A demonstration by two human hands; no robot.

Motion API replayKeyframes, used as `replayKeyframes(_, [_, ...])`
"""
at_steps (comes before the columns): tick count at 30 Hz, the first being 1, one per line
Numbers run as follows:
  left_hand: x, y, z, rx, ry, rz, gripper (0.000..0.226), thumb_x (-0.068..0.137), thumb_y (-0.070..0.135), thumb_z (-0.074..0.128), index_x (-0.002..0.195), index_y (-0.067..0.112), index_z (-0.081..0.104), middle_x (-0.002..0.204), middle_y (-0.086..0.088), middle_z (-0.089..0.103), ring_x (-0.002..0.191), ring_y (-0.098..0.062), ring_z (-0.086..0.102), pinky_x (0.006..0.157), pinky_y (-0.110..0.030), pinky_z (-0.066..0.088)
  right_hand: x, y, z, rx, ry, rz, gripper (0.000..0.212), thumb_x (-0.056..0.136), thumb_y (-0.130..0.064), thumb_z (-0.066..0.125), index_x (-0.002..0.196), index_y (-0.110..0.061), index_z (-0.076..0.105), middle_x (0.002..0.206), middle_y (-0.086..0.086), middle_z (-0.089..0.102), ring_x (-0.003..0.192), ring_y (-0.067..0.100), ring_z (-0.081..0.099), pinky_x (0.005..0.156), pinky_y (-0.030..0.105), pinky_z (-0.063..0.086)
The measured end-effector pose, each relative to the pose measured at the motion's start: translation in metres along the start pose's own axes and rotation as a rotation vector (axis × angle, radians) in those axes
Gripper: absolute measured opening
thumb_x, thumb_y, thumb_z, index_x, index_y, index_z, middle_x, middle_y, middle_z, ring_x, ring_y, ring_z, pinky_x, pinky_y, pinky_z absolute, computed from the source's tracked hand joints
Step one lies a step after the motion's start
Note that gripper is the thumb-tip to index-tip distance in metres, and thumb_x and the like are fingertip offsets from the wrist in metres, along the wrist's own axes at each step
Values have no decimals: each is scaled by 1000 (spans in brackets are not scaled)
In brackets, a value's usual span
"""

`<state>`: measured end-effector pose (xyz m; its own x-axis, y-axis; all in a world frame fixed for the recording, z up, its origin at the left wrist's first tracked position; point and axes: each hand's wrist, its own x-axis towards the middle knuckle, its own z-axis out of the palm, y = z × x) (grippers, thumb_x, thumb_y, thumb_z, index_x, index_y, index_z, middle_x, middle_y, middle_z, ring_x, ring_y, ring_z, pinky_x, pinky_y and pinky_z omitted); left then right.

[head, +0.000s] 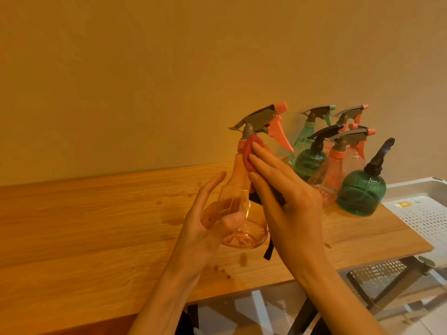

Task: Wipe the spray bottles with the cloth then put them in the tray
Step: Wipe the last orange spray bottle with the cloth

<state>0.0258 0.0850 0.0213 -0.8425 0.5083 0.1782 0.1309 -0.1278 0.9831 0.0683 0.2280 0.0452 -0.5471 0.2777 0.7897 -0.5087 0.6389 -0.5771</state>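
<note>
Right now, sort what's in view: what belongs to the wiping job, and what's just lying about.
Job:
- orange bottle, held in the left hand
- red cloth, pressed on by the right hand
- waiting bottles
- white tray

Lying about:
- table
- droplets
- mesh rack below

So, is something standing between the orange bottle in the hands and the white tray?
Yes. The other spray bottles stand grouped on the table between the held orange bottle and the white tray at right.
</note>
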Motion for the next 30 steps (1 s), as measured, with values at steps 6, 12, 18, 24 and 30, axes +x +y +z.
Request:
replayKeyframes(6, [-2, 3, 4, 54, -65, 42, 76, 66, 55, 73, 138, 56, 47, 129, 29, 64, 121, 3, 61, 87, -24, 57, -6, -3, -3, 84, 24, 78, 36, 95, -5, 63, 131, -5, 64, 140, 1, 60, 133, 4, 53, 107, 22, 46])
replayKeyframes(12, [0, 4, 3, 124, -34, 86, 84, 54, 53, 83, 131, 60, 50, 125, 29, 64, 117, 2, 63, 84, -18, 57, 0, -3, -7, 102, 6, 82, 35, 96, -7, 63, 130, -5, 65, 139, 1, 61, 132, 5, 54, 107, 27, 48])
replayKeyframes(18, [0, 3, 2, 6, 21, 47, 79, 59, 51, 80, 134, 52, 55, 134, 13, 66, 124, -6, 62, 82, -21, 57, 0, 3, -8, 88, -39, 120, 35, 96, -15, 61, 131, -10, 65, 140, -3, 60, 132, 4, 54, 102, 37, 54])
replayKeyframes(24, [-1, 2, -1, 7, -18, 49, 80, 63, 48, 78, 139, 46, 52, 128, 10, 70, 121, -10, 66, 89, -32, 57, 3, 0, -6, 99, -6, 127, 33, 97, -10, 63, 130, -10, 66, 138, -2, 62, 130, 3, 55, 105, 29, 50])
replayKeyframes(30, [-1, 0, -1, 4, -20, 48, 79, 65, 46, 76, 140, 43, 52, 128, 10, 71, 122, -14, 66, 94, -35, 58, 3, -5, -6, 130, -43, 128, 34, 96, -9, 62, 130, -8, 65, 138, -1, 62, 130, 3, 56, 105, 29, 50])
